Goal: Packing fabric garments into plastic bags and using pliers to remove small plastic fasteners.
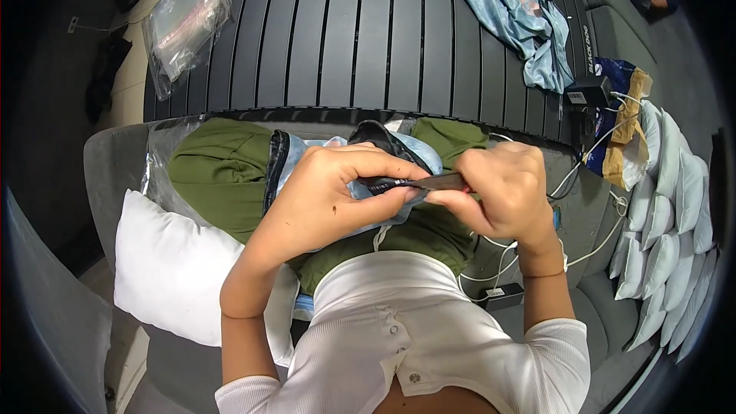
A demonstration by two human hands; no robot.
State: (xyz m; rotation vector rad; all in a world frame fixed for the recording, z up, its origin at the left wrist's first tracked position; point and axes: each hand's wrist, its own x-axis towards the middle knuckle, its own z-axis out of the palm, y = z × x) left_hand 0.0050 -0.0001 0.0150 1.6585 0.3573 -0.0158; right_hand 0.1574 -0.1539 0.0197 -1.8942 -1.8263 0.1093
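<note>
On my lap lies a light blue satiny cloth (428, 152) with a black edging strip (395, 184). My left hand (337, 192) pinches this strip between thumb and fingertips. A small grey metal blade (441, 182) with a bit of red by its grip is held in my right hand (502, 188). Its tip touches or nearly touches the strip at my left fingertips. The handle is mostly hidden in my right fist. More black edging (277, 165) runs along the cloth left of my left wrist. Beneath are my olive green trousers (222, 172).
Ahead stands a black slatted table (368, 38). It bears a clear plastic bag pack (188, 27), another light blue cloth (510, 19) and a black power adapter (589, 92). A white pillow (176, 268) lies at left. Grey-white cushions (663, 238) and white cables (594, 257) are at right.
</note>
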